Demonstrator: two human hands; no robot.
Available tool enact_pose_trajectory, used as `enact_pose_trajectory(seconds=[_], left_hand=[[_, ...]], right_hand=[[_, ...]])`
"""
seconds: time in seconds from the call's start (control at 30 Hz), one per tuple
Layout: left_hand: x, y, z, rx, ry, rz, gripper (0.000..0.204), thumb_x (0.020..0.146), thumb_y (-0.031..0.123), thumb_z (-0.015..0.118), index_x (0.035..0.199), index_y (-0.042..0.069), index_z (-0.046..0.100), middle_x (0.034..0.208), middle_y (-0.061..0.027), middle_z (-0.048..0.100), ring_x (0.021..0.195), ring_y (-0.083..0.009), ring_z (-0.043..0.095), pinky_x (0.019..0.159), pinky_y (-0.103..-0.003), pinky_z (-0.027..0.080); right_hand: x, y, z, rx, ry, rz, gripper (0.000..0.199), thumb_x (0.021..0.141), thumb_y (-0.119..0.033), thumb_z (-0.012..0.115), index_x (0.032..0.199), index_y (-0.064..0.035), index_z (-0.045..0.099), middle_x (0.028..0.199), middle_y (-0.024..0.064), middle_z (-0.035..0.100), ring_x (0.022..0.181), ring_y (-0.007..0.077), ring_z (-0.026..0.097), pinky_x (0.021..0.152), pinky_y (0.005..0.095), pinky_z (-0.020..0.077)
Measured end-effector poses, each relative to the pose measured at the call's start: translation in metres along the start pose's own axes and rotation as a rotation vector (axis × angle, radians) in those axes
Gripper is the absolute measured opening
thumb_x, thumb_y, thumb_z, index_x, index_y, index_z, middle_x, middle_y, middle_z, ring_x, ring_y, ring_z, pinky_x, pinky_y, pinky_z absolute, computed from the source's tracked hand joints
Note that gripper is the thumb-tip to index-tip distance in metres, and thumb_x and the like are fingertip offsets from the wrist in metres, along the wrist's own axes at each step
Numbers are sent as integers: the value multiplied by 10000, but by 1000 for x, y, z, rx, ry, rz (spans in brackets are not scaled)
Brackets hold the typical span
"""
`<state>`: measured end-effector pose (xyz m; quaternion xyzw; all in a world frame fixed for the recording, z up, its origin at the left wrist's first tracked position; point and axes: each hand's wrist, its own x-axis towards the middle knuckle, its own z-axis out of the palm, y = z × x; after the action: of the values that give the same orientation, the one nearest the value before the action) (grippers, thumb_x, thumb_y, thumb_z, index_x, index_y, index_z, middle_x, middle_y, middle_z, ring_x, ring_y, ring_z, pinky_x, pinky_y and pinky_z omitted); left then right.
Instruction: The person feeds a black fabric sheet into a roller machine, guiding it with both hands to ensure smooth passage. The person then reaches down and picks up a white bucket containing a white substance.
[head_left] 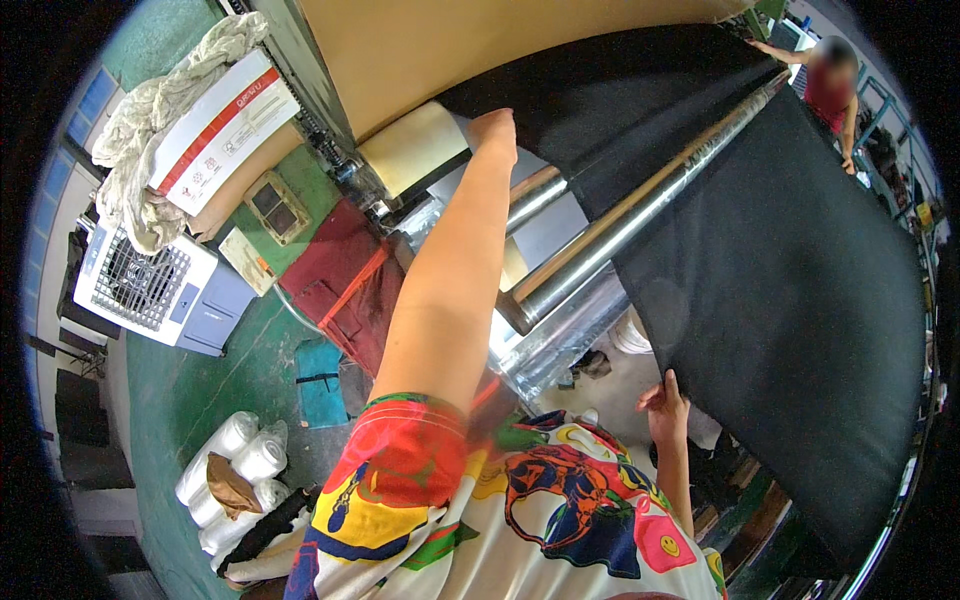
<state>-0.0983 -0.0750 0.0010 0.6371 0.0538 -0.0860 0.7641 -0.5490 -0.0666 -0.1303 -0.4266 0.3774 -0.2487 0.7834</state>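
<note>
A wide black sheet point(780, 290) runs across the machine, over a long shiny metal roller point(640, 215), and hangs down on the right. My left arm is stretched far forward. My left hand point(494, 130) is at the sheet's left edge, by a cream-coloured roll point(415, 150); its fingers are hidden. Lower on the right, my right hand point(664, 402) is at the near edge of the hanging sheet. One finger points up against that edge, and the others are bent apart from it, with nothing seen in them.
A co-worker point(832, 95) stands at the roller's far end, one arm reaching to the sheet. To the left are a white-and-grey air cooler point(150, 285), a white carton point(225, 130) under crumpled cloth, and plastic-wrapped rolls point(235, 450) on the green floor. A tan panel point(480, 50) rises ahead.
</note>
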Motion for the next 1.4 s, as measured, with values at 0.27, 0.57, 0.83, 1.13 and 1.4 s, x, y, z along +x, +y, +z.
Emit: enact_pose_trajectory(seconds=[0.27, 0.57, 0.83, 1.13, 1.4], left_hand=[[-18, 2, 5, 136, -333, 23, 113, 655, 67, 603, 765, 49, 618, 781, -98, 592, 744, -192, 532, 618, -361, 432], [-16, 4, 4, 66, -18, -21, 75, 666, 23, 557, 723, 25, 605, 788, -109, 605, 713, -194, 565, 583, -284, 447], [25, -12, -2, -48, 241, 5, 93, 657, 13, 548, 716, 27, 619, 794, -109, 604, 720, -205, 565, 629, -285, 449], [-2, 5, -2, -141, 212, -132, 102, 670, 48, 576, 759, 3, 595, 743, -100, 587, 627, -198, 534, 549, -301, 435], [-12, 10, 6, 35, -20, -153, 191, 632, 70, 642, 784, -24, 574, 863, -120, 574, 738, -212, 521, 653, -333, 427]], right_hand=[[22, -16, 36, -124, -140, 17, 505, 829, -410, 423, 578, 11, 543, 555, 118, 553, 479, 194, 540, 495, 293, 450], [56, -18, 77, -144, -285, 144, 555, 853, -422, 338, 577, 18, 537, 559, 143, 556, 487, 216, 545, 509, 303, 457], [74, -23, 125, -123, -435, 103, 545, 863, -409, 323, 557, -7, 526, 527, 128, 539, 469, 190, 525, 515, 276, 444], [105, -34, 151, -160, -571, 21, 406, 879, -293, 326, 732, 33, 517, 627, 140, 558, 564, 204, 547, 557, 292, 464], [80, -45, 75, -198, -444, -142, 491, 838, -336, 418, 1226, -59, 301, 1004, 152, 547, 780, 202, 577, 653, 289, 478]])
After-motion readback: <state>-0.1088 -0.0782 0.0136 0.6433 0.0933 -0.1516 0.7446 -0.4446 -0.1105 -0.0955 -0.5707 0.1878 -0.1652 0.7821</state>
